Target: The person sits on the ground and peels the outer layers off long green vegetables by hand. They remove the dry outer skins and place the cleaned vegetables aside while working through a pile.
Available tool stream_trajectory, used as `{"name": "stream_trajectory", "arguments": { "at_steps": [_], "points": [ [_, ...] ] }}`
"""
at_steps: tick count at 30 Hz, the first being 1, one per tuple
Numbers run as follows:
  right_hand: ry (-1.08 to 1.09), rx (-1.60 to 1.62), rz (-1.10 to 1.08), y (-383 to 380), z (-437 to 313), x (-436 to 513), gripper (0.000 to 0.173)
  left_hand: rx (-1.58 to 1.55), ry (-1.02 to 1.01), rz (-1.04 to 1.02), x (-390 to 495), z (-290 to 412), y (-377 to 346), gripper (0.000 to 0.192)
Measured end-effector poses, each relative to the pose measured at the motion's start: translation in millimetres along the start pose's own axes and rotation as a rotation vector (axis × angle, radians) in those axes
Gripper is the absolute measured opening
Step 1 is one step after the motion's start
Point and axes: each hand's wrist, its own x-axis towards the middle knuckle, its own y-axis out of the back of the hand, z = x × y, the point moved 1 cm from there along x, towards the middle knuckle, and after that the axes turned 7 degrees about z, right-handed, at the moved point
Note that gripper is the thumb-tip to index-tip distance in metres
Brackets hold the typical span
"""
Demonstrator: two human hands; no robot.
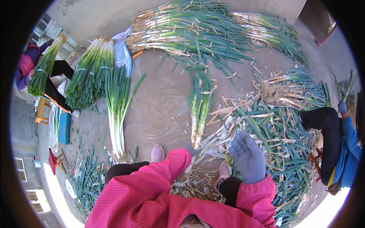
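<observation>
My left hand (193, 149), in a grey glove, is mostly hidden behind its pink sleeve. It is right at the pale root ends of two unpeeled long green onions (202, 114), whose leaves point away from me; the fingers' grip is not visible. My right hand (248, 159), gloved in grey too, is raised palm up with bent, parted fingers and nothing in it. Beneath and beside it spreads a heap of stripped leaves and dry skins (273, 142). To the left lies a bunch of cleaned green onions (117, 114), white stems towards me.
Large tied piles of green onions (194, 28) lie along the wall. Bundles with pale bands (91, 71) stand at left, near a seated person (37, 65) holding one. Another person (333, 136) sits at right beside loose onions (285, 88). An orange-handled tool (137, 54) lies on the floor.
</observation>
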Motion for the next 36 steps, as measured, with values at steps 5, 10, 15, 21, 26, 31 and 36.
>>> {"name": "stream_trajectory", "arguments": {
  "at_steps": [5,10,15,21,26,31,36],
  "points": [
    [0.000,0.006,0.005,0,1,0,0.031,-0.244,-0.401,-0.364,-61,69,12,0.084],
    [-0.008,0.027,0.005,-2,0,-2,0.031,-0.536,-0.424,-0.223,-128,100,53,0.083],
    [-0.013,0.057,-0.021,0,-3,-8,0.032,-0.663,-0.232,-0.030,-126,65,107,0.074],
    [0.022,0.089,-0.045,6,-7,-12,0.031,-0.412,-0.116,0.136,-109,-6,106,0.065],
    [0.029,0.088,-0.051,8,-7,-12,0.032,-0.211,-0.074,0.082,-131,-67,36,0.077],
    [0.029,0.074,-0.051,8,-7,-9,0.032,-0.263,-0.167,-0.162,-122,-52,0,0.079],
    [0.034,0.083,-0.055,6,-5,-5,0.032,-0.673,-0.257,-0.357,-114,37,29,0.078]
  ]
}}
